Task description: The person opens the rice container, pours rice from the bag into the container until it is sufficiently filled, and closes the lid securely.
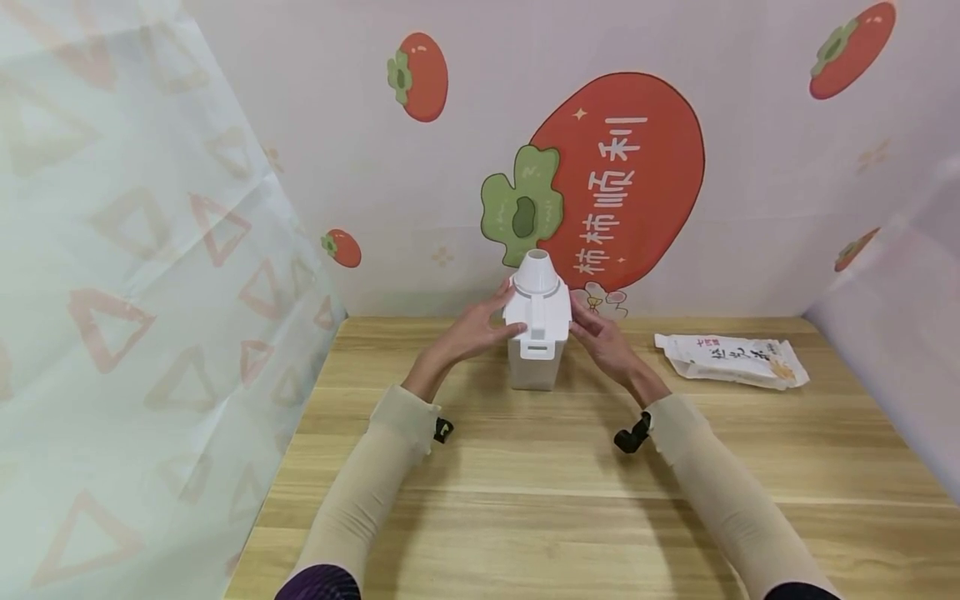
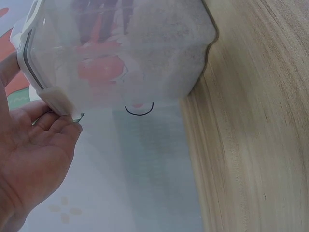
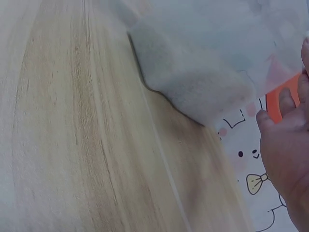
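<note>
A translucent grain storage container (image 1: 534, 367) with a white lid (image 1: 543, 312) and a cone-shaped cap (image 1: 536, 273) stands upright on the table near the back wall. Pale grains (image 3: 193, 92) fill its lower part. My left hand (image 1: 480, 329) grips the lid's left side, its thumb over the top near the front latch. In the left wrist view, the fingers (image 2: 58, 123) curl at a side latch (image 2: 55, 99). On the opposite side, my right hand (image 1: 603, 337) holds the lid's right edge; its fingertips are partly out of the right wrist view.
A flattened white rice bag (image 1: 735, 360) with printed lettering lies at the right on the wooden table (image 1: 517, 500). Behind the container rises a wall covering (image 1: 360, 150) printed with persimmons. Side coverings flank the table left and right.
</note>
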